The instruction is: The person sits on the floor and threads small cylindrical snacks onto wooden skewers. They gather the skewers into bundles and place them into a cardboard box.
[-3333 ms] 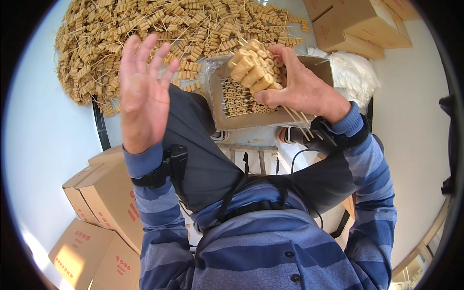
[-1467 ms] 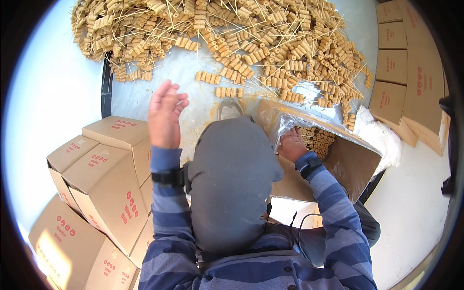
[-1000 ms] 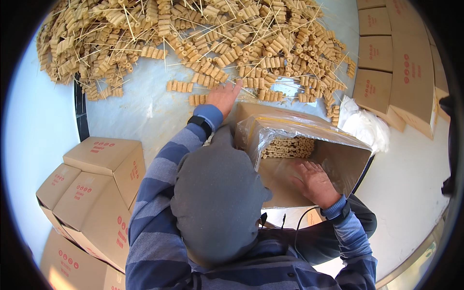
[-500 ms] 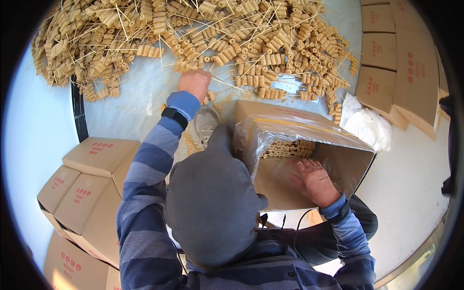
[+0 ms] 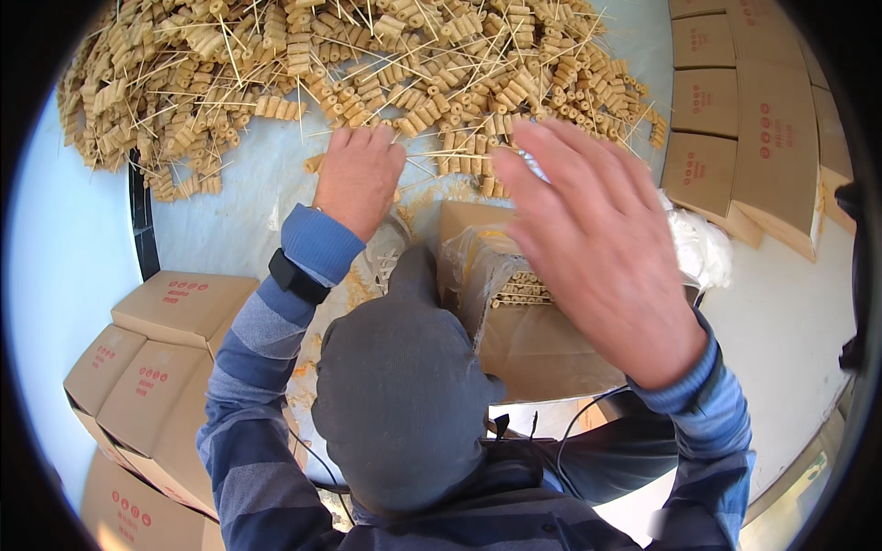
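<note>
Tan skewered rolls, sticks every direction

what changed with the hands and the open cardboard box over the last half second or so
The right hand has lifted out of the open brown cardboard box and now hovers above it, fingers spread and empty. The left hand has stayed pressed at the edge of the heap of tan skewered sticks. Box and heap have not moved.
</note>
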The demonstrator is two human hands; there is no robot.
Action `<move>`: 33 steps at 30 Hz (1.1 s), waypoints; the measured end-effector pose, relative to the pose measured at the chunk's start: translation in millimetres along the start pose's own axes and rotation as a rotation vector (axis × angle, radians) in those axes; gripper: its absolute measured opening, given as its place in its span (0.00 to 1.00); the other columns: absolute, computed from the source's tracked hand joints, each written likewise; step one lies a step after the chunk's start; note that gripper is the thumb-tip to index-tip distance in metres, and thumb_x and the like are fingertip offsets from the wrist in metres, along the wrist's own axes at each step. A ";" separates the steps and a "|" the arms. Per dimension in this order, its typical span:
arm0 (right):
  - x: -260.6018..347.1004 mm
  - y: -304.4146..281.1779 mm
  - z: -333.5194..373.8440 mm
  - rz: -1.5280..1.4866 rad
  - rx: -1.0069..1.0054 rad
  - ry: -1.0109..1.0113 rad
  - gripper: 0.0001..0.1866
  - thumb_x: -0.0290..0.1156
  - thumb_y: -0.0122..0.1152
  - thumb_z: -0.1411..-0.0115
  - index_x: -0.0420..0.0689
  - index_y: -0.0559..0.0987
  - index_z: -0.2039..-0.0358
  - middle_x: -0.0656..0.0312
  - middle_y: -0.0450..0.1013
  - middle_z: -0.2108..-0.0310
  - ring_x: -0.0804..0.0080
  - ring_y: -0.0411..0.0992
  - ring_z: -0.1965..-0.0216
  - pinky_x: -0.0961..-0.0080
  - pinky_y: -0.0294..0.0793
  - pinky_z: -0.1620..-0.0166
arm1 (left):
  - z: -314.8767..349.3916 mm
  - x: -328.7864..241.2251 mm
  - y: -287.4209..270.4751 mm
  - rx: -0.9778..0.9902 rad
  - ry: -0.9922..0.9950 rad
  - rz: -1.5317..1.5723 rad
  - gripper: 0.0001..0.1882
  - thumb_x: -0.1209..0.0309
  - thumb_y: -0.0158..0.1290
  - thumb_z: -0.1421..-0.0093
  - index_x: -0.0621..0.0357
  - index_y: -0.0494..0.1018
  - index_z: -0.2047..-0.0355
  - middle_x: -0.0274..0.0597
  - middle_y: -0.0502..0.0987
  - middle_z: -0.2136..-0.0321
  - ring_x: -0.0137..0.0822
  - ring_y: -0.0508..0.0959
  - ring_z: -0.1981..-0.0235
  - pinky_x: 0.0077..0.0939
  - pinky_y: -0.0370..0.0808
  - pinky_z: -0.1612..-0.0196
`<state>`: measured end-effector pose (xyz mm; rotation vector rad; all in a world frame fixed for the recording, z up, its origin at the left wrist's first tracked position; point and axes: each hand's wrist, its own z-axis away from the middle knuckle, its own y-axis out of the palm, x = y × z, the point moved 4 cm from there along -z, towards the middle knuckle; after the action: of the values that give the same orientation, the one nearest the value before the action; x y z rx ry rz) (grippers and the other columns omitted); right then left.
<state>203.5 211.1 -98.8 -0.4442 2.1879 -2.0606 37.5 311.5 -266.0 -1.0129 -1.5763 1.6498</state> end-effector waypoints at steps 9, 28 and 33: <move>0.5 81.5 -74.5 0.279 0.325 0.088 0.08 0.32 0.58 0.42 0.44 0.79 0.65 0.63 0.78 0.71 0.65 0.80 0.64 0.65 0.74 0.59 | -39.4 9.3 -57.9 -0.246 0.111 0.052 0.04 0.72 0.53 0.46 0.53 0.76 0.70 0.36 0.71 0.65 0.37 0.72 0.59 0.34 0.68 0.55; -106.7 88.8 -14.8 -0.436 0.329 0.516 0.16 0.40 0.46 0.29 0.40 0.73 0.58 0.40 0.75 0.70 0.38 0.74 0.64 0.49 0.71 0.61 | 52.9 47.1 148.9 0.168 -0.829 0.511 0.27 0.59 0.63 0.43 0.62 0.71 0.47 0.54 0.72 0.48 0.55 0.76 0.49 0.43 0.74 0.47; -97.9 82.1 3.0 -0.491 0.291 0.481 0.16 0.41 0.45 0.28 0.40 0.73 0.59 0.39 0.74 0.70 0.35 0.72 0.65 0.48 0.70 0.62 | 32.8 46.6 203.1 0.227 -0.921 0.465 0.23 0.59 0.60 0.41 0.63 0.73 0.53 0.56 0.73 0.49 0.55 0.76 0.49 0.46 0.75 0.48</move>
<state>286.1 238.9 -192.3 -0.5401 2.0955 -2.9677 -1.3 318.3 -473.2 -0.5169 -1.6753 2.8138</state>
